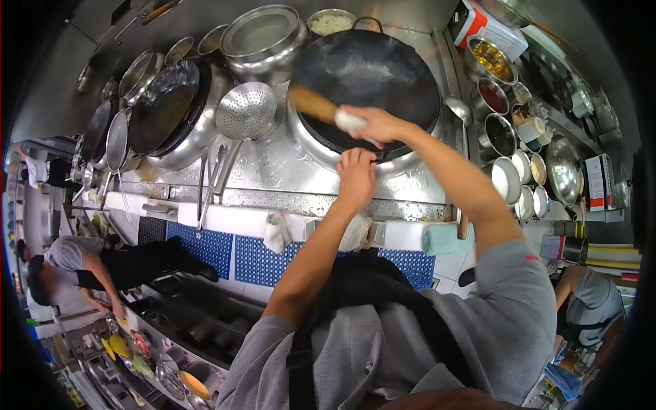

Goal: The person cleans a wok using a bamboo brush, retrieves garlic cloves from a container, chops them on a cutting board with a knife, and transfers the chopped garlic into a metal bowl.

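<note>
Brush sweep apparently under way: right hand [374,127] grip clamped on wooden brush [314,104], blurred above lone wok [372,65] on steel desk [273,174]. Left hand [357,181] touches wok's near edge, grip closure cannot be told. Further stroke calls for steady wok. Counted: one brush, one perforated skimmer [246,109].

No readable text: print on the red-and-white box [599,182] right of the right hand [372,127] too small.
</note>
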Demonstrator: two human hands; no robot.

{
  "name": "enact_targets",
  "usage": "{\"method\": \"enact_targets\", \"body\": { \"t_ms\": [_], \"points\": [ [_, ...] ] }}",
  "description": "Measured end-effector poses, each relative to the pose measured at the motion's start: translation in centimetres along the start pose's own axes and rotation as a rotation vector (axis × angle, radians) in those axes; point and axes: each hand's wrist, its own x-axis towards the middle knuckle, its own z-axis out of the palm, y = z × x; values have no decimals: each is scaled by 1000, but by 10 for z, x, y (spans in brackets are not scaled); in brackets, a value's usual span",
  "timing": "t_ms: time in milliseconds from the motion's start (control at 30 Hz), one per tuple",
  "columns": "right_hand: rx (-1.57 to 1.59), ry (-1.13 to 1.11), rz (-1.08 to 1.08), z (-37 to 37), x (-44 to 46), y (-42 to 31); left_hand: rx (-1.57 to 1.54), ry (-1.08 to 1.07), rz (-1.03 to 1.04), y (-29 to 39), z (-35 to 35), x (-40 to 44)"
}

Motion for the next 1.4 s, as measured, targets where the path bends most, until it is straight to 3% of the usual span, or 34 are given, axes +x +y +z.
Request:
{"method": "enact_targets", "body": {
  "t_ms": [67, 100, 167, 267, 300, 333, 367, 400, 433, 533, 633, 667, 767, 900, 933, 967, 1033, 1100, 1233, 1267, 1367, 1400],
  "points": [
    [-36, -206, -5, -53, -47, 52, -8, 116, 25, 2, -24, -9],
    [-185, -196, 101, -88, -64, 70, 9, 105, 37, 2, -32, -13],
    [-654, 124, 364, -155, -83, 61, 36, 84, 75, 5, -39, -10],
    [-757, 850, 300, -151, -30, 78, 104, -76, 80, -5, -24, 3],
    [-754, 902, 392, -125, 4, 81, 126, -151, 75, -5, -19, 5],
    [-701, 592, 465, -97, 20, 74, 137, -185, 67, -6, -14, 6],
    [-665, 271, 368, -63, 7, 40, 151, -221, 63, -9, -14, 8],
    [-269, 156, 188, -27, -6, 26, 165, -256, 64, -11, -15, 11],
    [-254, 48, 62, -10, -23, 4, 185, -272, 55, -13, -13, 11],
    [-460, 109, 159, -59, -61, 38, 217, -306, 31, -9, -12, 7],
    [-779, 595, 439, -117, -84, 136, 256, -270, 92, -4, -7, 11],
    [-439, 860, 478, -117, -118, 96, 247, -236, 127, -5, -3, 9],
    [-21, 1060, 298, -91, -197, 74, 311, -215, 158, 6, 9, 4],
    [255, 1071, 119, 26, -252, 108, 392, -224, 137, 20, 26, 5],
    [-206, 1276, -168, 61, -238, 177, 417, -245, 119, 26, 28, 6],
    [-56, 1088, 145, 92, -261, 162, 410, -240, 99, 31, 30, 7],
    [104, 810, 490, 125, -283, 143, 398, -246, 56, 39, 31, 5],
    [-230, 805, 569, 165, -281, 178, 387, -251, 79, 43, 28, 6],
    [-365, 896, 418, 184, -297, 157, 409, -217, 133, 34, 33, 7],
    [-445, 1033, 221, 183, -302, 143, 410, -206, 143, 35, 31, 6],
    [213, 649, 103, 180, -318, 106, 381, -187, 132, 35, 34, 5],
    [155, 543, 43, 183, -321, 92, 391, -202, 111, 37, 31, 5]
  ]
}}
